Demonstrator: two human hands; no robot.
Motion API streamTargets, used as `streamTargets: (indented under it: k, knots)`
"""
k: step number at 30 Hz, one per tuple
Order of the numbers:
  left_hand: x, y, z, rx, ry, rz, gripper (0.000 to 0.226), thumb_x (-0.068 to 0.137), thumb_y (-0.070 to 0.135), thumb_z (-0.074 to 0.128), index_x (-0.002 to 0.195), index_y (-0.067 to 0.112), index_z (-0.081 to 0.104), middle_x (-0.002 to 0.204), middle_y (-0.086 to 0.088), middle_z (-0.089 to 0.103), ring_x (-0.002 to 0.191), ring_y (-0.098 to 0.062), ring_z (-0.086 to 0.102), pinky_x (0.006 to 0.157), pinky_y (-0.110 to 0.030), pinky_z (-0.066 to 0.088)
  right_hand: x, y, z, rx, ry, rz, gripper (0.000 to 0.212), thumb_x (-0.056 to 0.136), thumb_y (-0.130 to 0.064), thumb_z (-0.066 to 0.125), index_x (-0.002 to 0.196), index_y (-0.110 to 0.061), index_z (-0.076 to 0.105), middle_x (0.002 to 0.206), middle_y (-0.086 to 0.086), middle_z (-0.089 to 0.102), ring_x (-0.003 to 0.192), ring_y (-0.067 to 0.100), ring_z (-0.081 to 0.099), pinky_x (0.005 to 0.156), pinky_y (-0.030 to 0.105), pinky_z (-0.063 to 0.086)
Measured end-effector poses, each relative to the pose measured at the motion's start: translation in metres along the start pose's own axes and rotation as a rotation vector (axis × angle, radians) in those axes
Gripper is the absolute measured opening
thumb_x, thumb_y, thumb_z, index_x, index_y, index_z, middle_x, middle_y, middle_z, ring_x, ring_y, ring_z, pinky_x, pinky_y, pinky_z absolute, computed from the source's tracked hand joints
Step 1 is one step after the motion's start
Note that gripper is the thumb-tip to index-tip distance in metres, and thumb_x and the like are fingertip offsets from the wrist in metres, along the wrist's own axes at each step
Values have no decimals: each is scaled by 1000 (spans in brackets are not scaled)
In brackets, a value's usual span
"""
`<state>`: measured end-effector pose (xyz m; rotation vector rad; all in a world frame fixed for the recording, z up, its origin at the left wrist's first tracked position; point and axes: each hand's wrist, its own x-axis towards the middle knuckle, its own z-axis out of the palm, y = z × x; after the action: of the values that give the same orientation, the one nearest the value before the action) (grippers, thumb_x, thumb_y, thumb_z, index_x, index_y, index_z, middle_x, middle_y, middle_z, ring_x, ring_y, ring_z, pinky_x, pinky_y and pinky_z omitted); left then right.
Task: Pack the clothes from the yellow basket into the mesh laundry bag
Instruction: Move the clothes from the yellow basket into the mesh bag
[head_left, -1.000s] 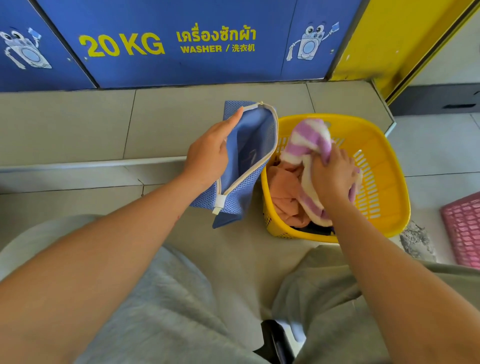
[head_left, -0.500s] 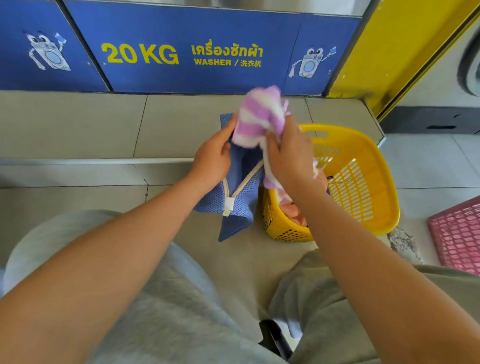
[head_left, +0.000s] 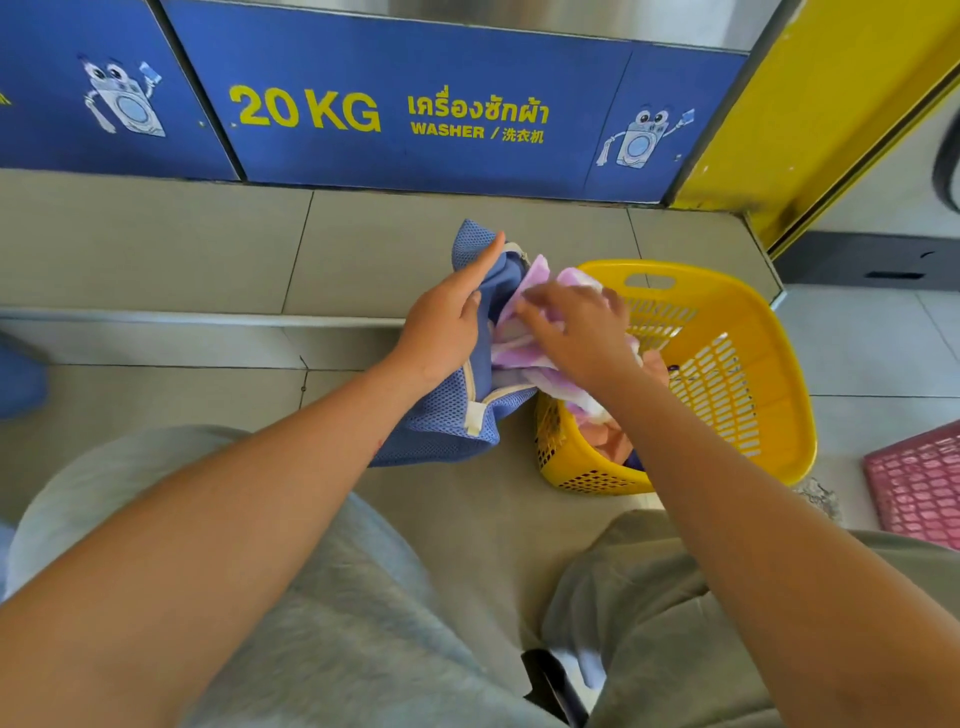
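Bare left grip (head_left: 441, 332) and right grip (head_left: 579, 338); bare left forearm (head_left: 234, 519) and right forearm (head_left: 753, 493). Lower left: light heather-grey soft fabric over left leg (head_left: 311, 623). Lower right: duller olive-grey fabric over right leg (head_left: 649, 649), creased near the knee.

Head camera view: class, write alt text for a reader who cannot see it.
A person's left hand holds open a blue mesh laundry bag while the right hand, its grip blurred, works a purple-and-white striped cloth into the bag's mouth. Beside it a yellow slotted plastic basket holds an orange garment.
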<state>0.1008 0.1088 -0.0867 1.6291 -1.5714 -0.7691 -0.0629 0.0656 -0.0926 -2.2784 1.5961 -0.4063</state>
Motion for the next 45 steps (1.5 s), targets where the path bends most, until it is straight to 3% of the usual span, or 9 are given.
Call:
streamTargets:
  k: [3, 6, 8, 11, 17, 25, 34, 39, 45]
  knots:
    - [0, -2, 2, 22, 0, 0, 57, 99, 4, 33, 147, 34, 27, 143, -4, 48, 122, -26, 51, 89, -24, 39, 6, 19, -6, 90, 181, 179, 57, 90, -60, 47, 135, -26, 44, 136, 1, 55, 129, 25, 46, 107, 44, 26]
    - [0, -4, 4, 45, 7, 4, 56, 100, 5, 33, 147, 34, 26, 140, -4, 51, 119, -27, 53, 89, -26, 40, 9, 39, -2, 210, -86, 407, 90, 83, -66, 54, 151, -19, 17, 153, 9, 35, 139, 33, 33, 113, 51, 24]
    - [1, -6, 6, 63, 10, 0, 56, 100, 6, 33, 147, 36, 26, 140, -4, 51, 118, -26, 53, 92, -30, 42, 6, 46, -1, 287, -243, 454, 79, 84, -63, 57, 140, -12, 36, 135, 15, 52, 122, 35, 50, 100, 43, 41]
    - [4, -8, 7, 74, 23, -11, 56, 100, 6, 33, 147, 35, 26, 137, -7, 53, 116, -28, 54, 93, -33, 43, 2, 47, -4, 215, -257, 336, 41, 88, -56, 55, 102, -17, 60, 94, 7, 63, 95, 30, 59, 77, 33, 40]
    - [9, -5, 12, 34, 19, 19, 58, 99, 4, 33, 146, 36, 29, 139, -2, 52, 119, -24, 53, 92, -29, 43, 9, 11, -21, -192, 186, -51, 34, 89, -42, 54, 117, -23, 55, 97, 6, 67, 104, 32, 53, 89, 43, 28]
    - [10, 5, 5, -51, 72, 53, 57, 98, -1, 32, 146, 28, 31, 144, 0, 47, 121, -6, 44, 85, 3, 30, -6, 3, 11, -720, -257, -326, 51, 88, -64, 43, 129, -35, 54, 127, 2, 52, 133, 31, 31, 112, 65, 1]
    - [5, -2, 8, -18, -19, 18, 55, 99, 3, 33, 146, 31, 31, 137, -11, 53, 120, -26, 52, 87, -17, 36, -2, 41, -15, 565, 176, 383, 63, 71, -67, 48, 128, -39, 52, 135, -2, 53, 127, 21, 45, 106, 51, 38]
    - [2, -7, 11, -15, -76, -23, 53, 101, 6, 31, 146, 35, 30, 146, -7, 45, 128, -25, 46, 94, -20, 36, -18, 62, 6, 684, -132, 747, 112, 55, -93, 50, 146, -31, 28, 149, 4, 40, 134, 30, 42, 108, 53, 38]
    - [5, -9, 18, -31, -106, -42, 55, 100, 5, 32, 145, 36, 31, 144, -7, 48, 127, -24, 47, 97, -26, 39, -16, 37, -7, 718, 68, 549, 32, 83, -44, 66, 98, -17, 59, 78, -5, 60, 74, 16, 58, 60, 28, 44]
